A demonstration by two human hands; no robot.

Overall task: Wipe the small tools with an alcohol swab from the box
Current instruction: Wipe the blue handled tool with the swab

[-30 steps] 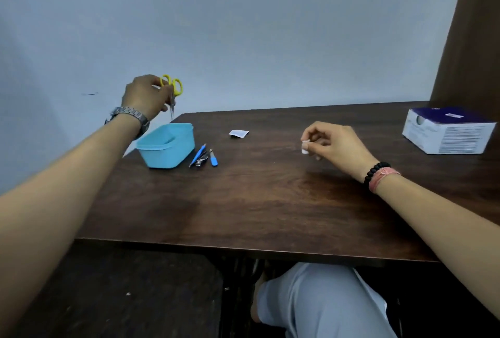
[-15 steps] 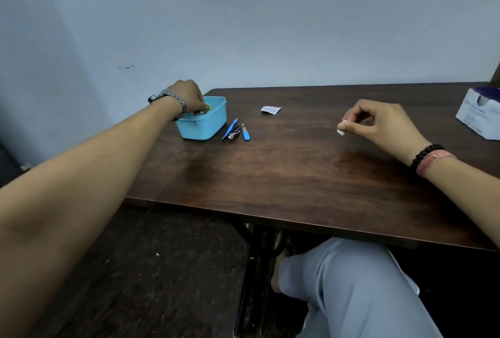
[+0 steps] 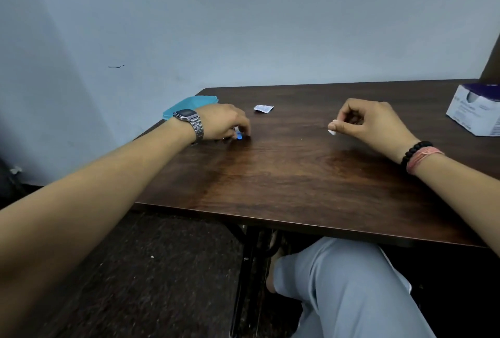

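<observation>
The left hand [image 3: 226,123] has left the light blue plastic tub [image 3: 189,104] at centre left and now curls its grip onto a small blue-handled tool [image 3: 239,136] on the dark wooden counter [image 3: 284,175]. To the right, the right hand [image 3: 370,123] pinches the white alcohol swab [image 3: 332,130]. Best lift one tool clear, then wipe along its length.

Left hand [image 3: 226,123] knuckles-up, fingertips curled down; right hand [image 3: 370,122] in a loose pinching grip
</observation>
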